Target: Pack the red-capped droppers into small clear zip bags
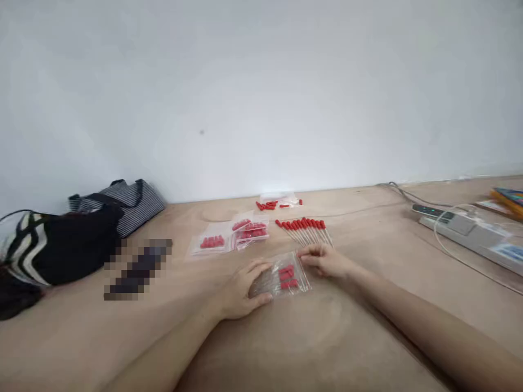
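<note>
A clear zip bag (269,283) with several small red caps (286,274) inside lies flat on the table between my hands. My left hand (241,291) rests over the bag's left end, thumb and fingers apart. At the right edge, my right hand (322,260) pinches the bag near its upper corner with thumb and forefinger. Just behind it, several thin pale sticks with red tips (304,224) are fanned out on the table.
Several filled bags (212,241) lie farther back, left of the sticks. Loose red pieces (267,206) lie near the wall. A power strip (469,237) with cables is at right; a striped bag (126,204), black cloth bag (81,245) and blurred dark object (139,269) are at left.
</note>
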### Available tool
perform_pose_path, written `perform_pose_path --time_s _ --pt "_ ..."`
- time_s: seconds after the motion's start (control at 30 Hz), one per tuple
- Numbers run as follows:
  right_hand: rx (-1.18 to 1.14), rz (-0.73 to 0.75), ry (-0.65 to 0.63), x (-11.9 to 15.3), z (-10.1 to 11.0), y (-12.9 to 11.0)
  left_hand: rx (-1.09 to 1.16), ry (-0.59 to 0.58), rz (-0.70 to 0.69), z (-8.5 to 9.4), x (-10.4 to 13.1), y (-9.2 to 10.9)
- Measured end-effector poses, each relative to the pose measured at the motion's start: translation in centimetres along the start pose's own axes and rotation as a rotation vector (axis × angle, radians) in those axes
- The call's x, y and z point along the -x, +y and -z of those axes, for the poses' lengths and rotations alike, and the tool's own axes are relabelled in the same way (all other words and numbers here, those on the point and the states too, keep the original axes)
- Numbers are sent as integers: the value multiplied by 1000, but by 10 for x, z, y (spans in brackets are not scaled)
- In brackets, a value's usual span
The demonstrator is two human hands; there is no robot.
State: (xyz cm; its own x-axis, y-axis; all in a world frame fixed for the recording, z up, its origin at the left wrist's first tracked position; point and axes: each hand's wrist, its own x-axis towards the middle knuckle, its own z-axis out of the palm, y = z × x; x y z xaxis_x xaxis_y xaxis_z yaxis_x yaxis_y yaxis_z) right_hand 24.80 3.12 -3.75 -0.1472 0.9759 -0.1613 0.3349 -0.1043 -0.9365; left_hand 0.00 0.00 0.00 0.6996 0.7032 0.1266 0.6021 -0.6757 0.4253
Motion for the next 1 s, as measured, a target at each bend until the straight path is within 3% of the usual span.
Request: perform_pose_path --time_s 0.1,0.2,0.3,0.53,0.63,0.77,0.9,1.0 --pt "168 8 380 -24 39 -1 5 17 -10 0 0 -3" --pt "246 -59 557 -48 68 0 9 -3 -8 0 1 -5" --pt "296 -161 609 -70 81 2 18 -24 -6 0 2 -5" --pt "262 -302 583 -97 81 -3 60 -5 -24 0 2 -4" --pt "147 -269 578 -91 84 -6 62 -9 -22 0 2 -4" --pt "-59 -112 565 -61 83 -6 68 -6 -43 0 1 -4" --pt "-228 28 577 -20 59 1 49 -10 -26 -2 0 -5" --pt "-492 153 558 4 31 7 39 -17 -15 -3 0 -5"
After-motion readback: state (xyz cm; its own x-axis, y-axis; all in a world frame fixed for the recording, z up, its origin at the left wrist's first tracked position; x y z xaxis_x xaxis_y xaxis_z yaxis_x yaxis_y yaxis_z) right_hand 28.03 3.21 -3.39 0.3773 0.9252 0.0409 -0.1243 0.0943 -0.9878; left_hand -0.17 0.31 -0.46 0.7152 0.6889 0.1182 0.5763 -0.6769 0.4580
